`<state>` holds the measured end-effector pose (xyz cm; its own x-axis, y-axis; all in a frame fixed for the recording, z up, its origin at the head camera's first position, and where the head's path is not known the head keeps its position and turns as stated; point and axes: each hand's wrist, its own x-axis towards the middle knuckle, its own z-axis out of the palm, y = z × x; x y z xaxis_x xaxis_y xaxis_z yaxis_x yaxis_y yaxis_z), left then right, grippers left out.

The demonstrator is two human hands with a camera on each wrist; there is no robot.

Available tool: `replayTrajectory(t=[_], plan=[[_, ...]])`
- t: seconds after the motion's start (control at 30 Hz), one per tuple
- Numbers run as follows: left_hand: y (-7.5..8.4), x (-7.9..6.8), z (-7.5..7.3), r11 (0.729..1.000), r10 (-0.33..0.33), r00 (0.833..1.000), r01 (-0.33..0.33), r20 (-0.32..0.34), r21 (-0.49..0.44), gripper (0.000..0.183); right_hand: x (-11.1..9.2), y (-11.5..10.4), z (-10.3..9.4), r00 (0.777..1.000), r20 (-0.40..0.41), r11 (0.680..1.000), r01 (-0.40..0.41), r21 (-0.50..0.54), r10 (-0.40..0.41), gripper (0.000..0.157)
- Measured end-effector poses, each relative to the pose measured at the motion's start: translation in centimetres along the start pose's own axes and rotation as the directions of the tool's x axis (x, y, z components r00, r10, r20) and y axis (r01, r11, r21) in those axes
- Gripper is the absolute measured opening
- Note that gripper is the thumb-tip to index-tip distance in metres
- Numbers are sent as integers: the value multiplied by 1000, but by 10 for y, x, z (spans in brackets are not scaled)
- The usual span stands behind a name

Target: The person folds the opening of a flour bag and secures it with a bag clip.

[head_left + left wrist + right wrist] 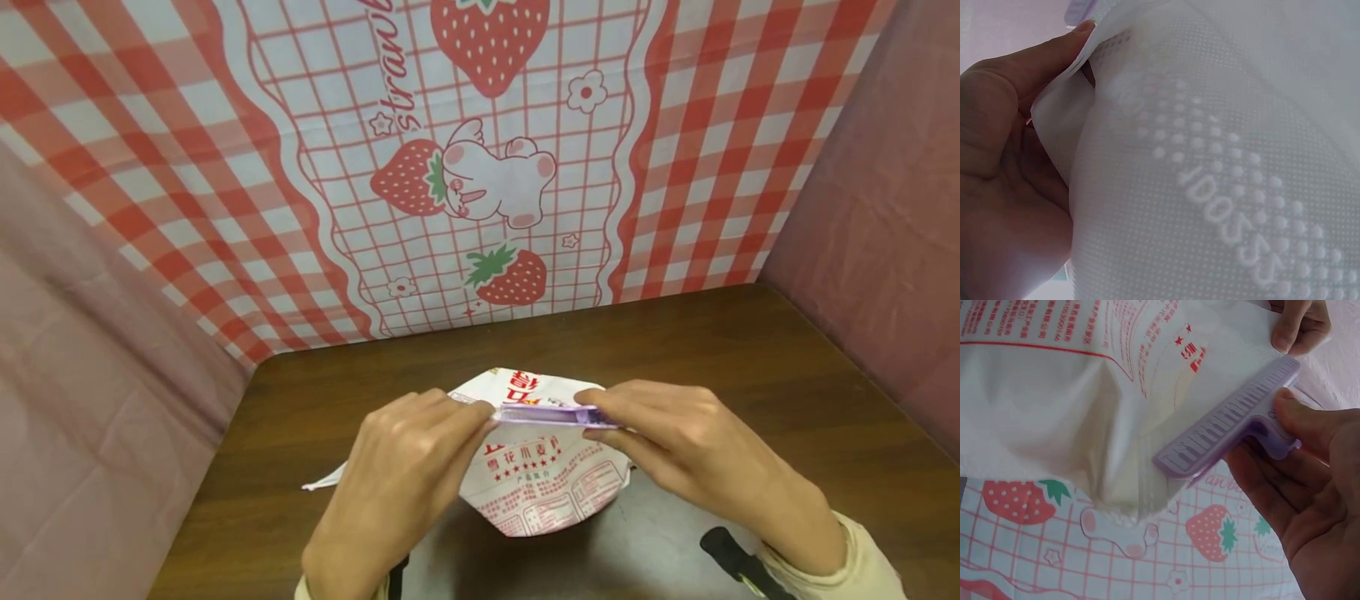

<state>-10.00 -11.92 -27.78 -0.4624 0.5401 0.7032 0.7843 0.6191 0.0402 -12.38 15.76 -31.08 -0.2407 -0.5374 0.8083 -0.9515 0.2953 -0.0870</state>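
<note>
A white flour bag (547, 492) with red print stands upright between my hands, its top folded over. Across the fold lies a purple bag clip (540, 414). My left hand (408, 458) pinches the bag's top at the clip's left end; the left wrist view shows its thumb pressing the woven white bag (1210, 156). My right hand (675, 433) pinches the clip's right end between thumb and fingers. In the right wrist view, the ridged clip (1229, 419) slants over the bag's edge. Whether the clip is fully fastened cannot be told.
The brown wooden table (360, 375) has a grey mat (645, 550) near its front, under the bag. Behind hangs a red-and-white checked cloth (705, 150) with strawberries. Pink curtains (862, 217) flank both sides. Black straps (738, 558) show near the wrists.
</note>
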Motion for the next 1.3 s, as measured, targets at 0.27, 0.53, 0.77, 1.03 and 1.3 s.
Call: replayTrajectory(t=[0.27, 0.53, 0.77, 1.03, 1.3], plan=[[2, 1, 0, 999, 27, 999, -26, -31, 19, 2, -6, -1, -3, 997, 60, 997, -49, -65, 53, 38], [3, 0, 3, 999, 29, 998, -27, -59, 33, 10, -11, -1, -1, 972, 155, 980, -160, -121, 178, 44], [2, 0, 1, 1000, 10, 1000, -9, -22, 16, 11, -9, -1, 0, 978, 129, 985, -154, -80, 164, 41], [2, 1, 0, 1000, 15, 999, -14, -32, 24, 6, -6, -1, 3, 964, 153, 975, -205, -89, 217, 43], [0, 0, 0, 1000, 2, 1000, -2, -19, 6, 7, -5, -2, -3, 956, 156, 967, -236, -100, 249, 52]])
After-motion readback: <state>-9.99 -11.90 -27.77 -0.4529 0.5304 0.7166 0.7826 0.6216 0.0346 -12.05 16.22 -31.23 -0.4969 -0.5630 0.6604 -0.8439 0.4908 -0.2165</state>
